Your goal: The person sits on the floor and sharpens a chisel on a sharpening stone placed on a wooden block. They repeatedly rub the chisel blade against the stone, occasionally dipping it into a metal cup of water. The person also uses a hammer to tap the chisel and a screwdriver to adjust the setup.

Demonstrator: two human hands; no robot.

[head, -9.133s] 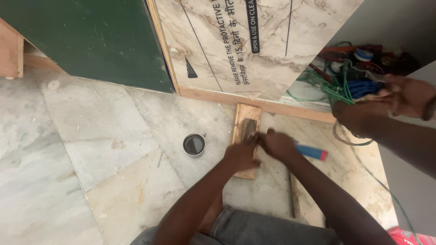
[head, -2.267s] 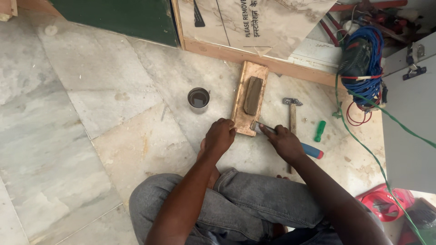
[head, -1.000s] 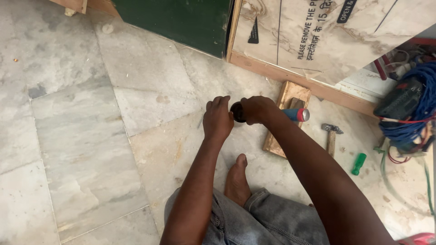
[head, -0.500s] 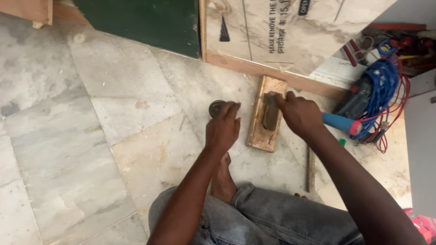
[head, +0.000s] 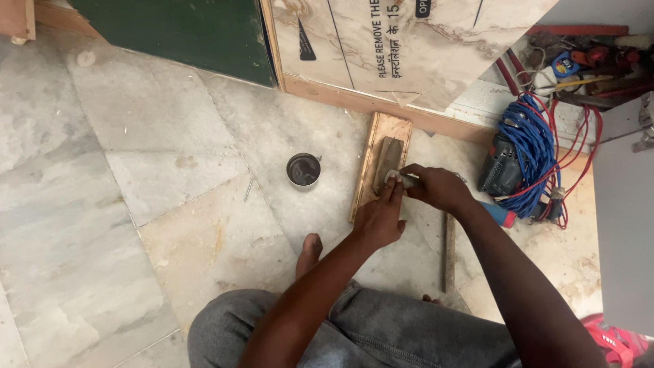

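Observation:
A dark sharpening stone (head: pixel 390 151) sits in a narrow wooden board (head: pixel 363 187) on the marble floor. My right hand (head: pixel 437 189) grips a chisel with a blue and red handle (head: pixel 501 215). Its pale blade end (head: pixel 395 178) rests on the near end of the stone. My left hand (head: pixel 379 219) reaches in from below, and its fingertips press down on the blade. A small round tin of dark liquid (head: pixel 303 169) stands on the floor just left of the board.
A hammer's handle (head: pixel 448 253) lies by my right forearm. A dark power tool (head: pixel 501 170) with coiled blue and red cable (head: pixel 541 140) and several hand tools (head: pixel 579 61) sit at the right. A marble-patterned panel (head: pixel 381 48) and a green board (head: pixel 177 31) lean behind. My bare foot (head: pixel 310 252) rests below the tin.
My left hand has moved right, from beside the tin onto the chisel blade. My right hand has drawn back towards the near end of the stone.

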